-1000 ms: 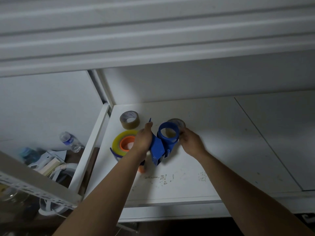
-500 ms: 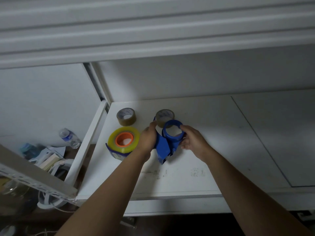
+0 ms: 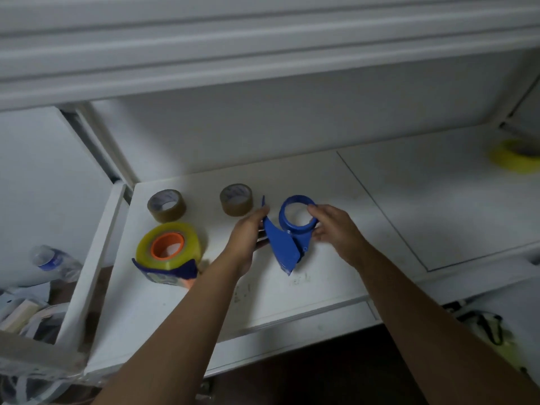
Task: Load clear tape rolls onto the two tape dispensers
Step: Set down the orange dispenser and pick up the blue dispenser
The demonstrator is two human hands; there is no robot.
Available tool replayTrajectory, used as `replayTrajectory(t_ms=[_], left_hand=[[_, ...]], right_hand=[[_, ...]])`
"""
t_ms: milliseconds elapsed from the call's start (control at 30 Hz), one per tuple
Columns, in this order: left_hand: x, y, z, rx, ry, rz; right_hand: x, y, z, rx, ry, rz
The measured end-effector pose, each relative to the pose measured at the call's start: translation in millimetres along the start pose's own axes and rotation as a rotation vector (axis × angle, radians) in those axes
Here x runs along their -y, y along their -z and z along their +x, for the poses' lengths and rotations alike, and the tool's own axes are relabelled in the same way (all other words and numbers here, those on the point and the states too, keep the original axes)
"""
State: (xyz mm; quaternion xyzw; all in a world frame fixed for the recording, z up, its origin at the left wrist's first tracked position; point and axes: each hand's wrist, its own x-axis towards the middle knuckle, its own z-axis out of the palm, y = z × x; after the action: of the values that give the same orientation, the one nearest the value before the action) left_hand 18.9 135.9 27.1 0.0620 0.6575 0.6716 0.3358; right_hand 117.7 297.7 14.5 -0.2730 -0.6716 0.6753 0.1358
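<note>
An empty blue tape dispenser (image 3: 287,238) lies on the white tabletop (image 3: 292,293), its round hub bare. My left hand (image 3: 248,232) holds its left side by the blade end, and my right hand (image 3: 330,226) grips the hub's right rim. Two small brownish tape rolls sit behind: one (image 3: 166,205) at the far left, one (image 3: 236,199) just beyond my left hand. At the left, a second blue dispenser (image 3: 172,271) carries a large clear-yellow roll (image 3: 169,244) with an orange core.
A yellow tape roll (image 3: 514,156) lies at the far right, blurred. A white wall and shelf ledge rise behind the table. Left of the table edge lie a plastic water bottle (image 3: 55,261) and clutter on a lower level.
The view shifted, so everything sits further right. The blue dispenser has been lowered and turned flatter on the table, clear of the small roll behind it. Both hands still hold it.
</note>
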Motion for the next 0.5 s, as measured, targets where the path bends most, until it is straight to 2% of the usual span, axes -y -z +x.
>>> replayTrajectory(t_ms=[267,500], left_hand=[[9.7,-47.0,-2.1,0.166,0.003,0.092],[15.6,-138.1,-6.8,0.282,-0.031,0.214]], right_hand=[[-4.2,51.7,-29.7,-0.232,0.074,-0.135],[-8.0,140.5,-47.1,-0.317,0.120,-0.135]])
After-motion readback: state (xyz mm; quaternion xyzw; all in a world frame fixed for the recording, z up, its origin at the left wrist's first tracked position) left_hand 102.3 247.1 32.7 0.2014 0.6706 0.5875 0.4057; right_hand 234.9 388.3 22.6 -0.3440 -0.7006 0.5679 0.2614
